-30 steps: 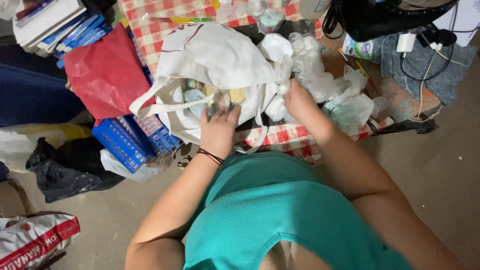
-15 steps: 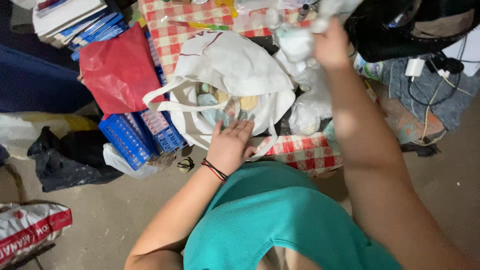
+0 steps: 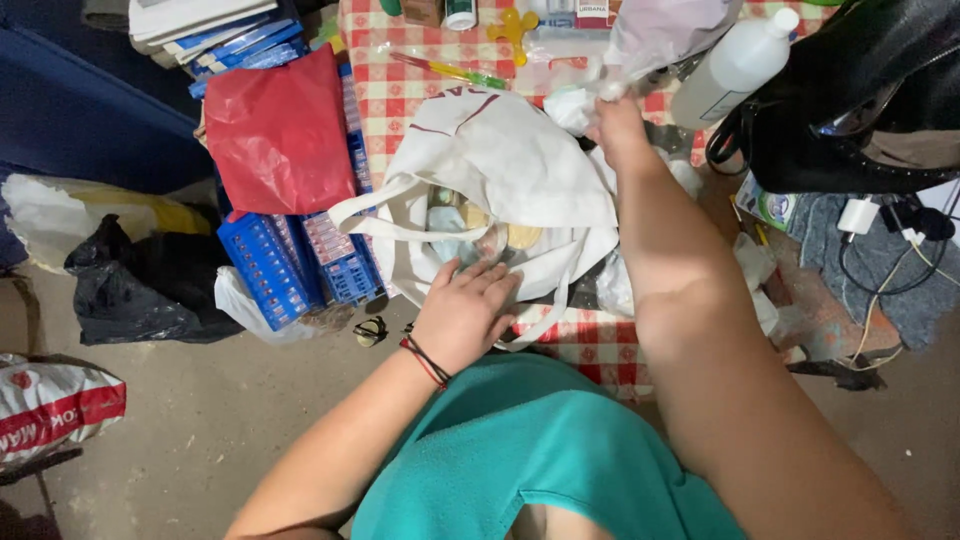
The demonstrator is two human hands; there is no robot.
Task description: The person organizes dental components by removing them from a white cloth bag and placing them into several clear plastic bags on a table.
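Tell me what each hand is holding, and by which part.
The right hand pinches a clear plastic bag by its bunched lower end. The left hand holds nothing; it lies flat on the near rim of the open white tote bag.

head cam | looks steeply down | close over checked table edge | single view

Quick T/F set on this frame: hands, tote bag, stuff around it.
1. The left hand rests on the near edge of the white tote bag. True.
2. The right hand is inside the tote. False: it is raised beyond the bag, gripping crumpled clear plastic.
3. A red plastic bag lies left of the tote. True.
4. The white bottle stands on the floor. False: it lies tilted on the checkered tablecloth.
5. The blue crates sit right of the tote. False: left.
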